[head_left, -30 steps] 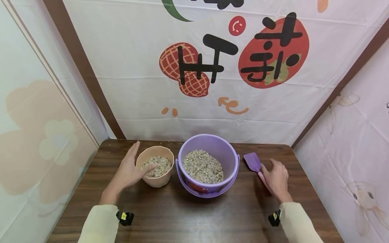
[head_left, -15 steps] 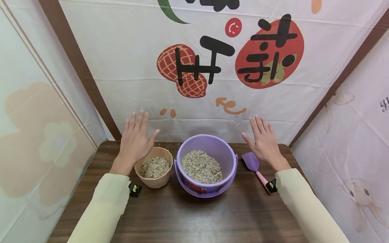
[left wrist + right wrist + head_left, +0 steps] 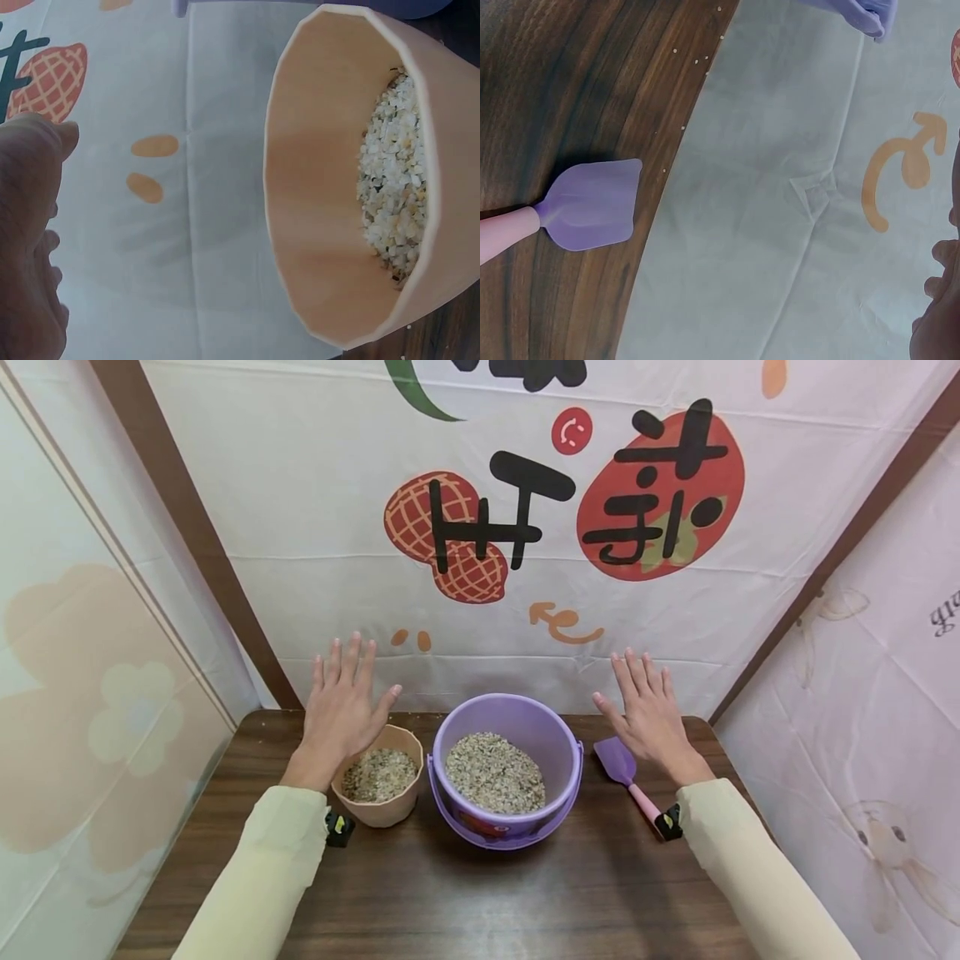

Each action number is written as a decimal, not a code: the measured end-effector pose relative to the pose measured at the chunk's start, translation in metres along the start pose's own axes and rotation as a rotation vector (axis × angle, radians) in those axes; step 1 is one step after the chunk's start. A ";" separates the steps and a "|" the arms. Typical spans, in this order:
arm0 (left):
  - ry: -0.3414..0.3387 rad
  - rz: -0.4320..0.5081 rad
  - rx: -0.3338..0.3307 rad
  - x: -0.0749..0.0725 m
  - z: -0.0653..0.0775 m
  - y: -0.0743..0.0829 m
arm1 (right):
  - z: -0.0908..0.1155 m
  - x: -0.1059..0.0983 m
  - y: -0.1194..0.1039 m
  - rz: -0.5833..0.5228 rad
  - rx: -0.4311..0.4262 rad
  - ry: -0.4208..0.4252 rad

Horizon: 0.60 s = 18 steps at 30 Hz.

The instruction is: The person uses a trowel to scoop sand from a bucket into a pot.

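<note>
My left hand is raised with straight, spread fingers, over the left side of a peach faceted pot that holds pale gravel. On the other side, my right hand is also held up flat, palm away, above a small shovel with a purple blade and a pink handle. Both hands are apart from everything and hold nothing. Between them stands a purple bucket, partly filled with the same gravel, its handle hanging down at the front.
All of it stands on a dark wooden table against a white printed cloth. Side cloths flank the table. A few gravel grains lie near the table's back edge in the right wrist view.
My right hand has left the shovel and risen, fingers straightened. My left hand has lifted from beside the pot to above it. Over the last half second both have barely moved.
</note>
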<state>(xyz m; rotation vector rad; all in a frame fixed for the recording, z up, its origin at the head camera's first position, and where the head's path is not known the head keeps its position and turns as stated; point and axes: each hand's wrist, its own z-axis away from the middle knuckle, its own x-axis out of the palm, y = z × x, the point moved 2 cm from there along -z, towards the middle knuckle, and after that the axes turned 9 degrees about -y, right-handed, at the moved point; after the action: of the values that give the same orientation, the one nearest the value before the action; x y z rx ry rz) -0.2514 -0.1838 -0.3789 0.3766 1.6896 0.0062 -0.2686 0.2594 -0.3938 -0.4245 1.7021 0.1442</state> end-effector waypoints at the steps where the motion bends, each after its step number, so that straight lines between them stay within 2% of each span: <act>1: -0.004 -0.002 0.000 0.001 0.000 0.000 | 0.000 0.000 0.000 0.003 0.002 -0.006; 18: -0.033 -0.007 -0.003 0.005 0.001 0.002 | -0.001 0.000 0.004 -0.003 0.020 -0.025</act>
<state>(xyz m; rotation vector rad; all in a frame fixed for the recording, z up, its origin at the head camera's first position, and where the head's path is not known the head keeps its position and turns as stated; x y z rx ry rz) -0.2503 -0.1813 -0.3837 0.3665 1.6586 -0.0026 -0.2710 0.2628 -0.3939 -0.4089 1.6773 0.1293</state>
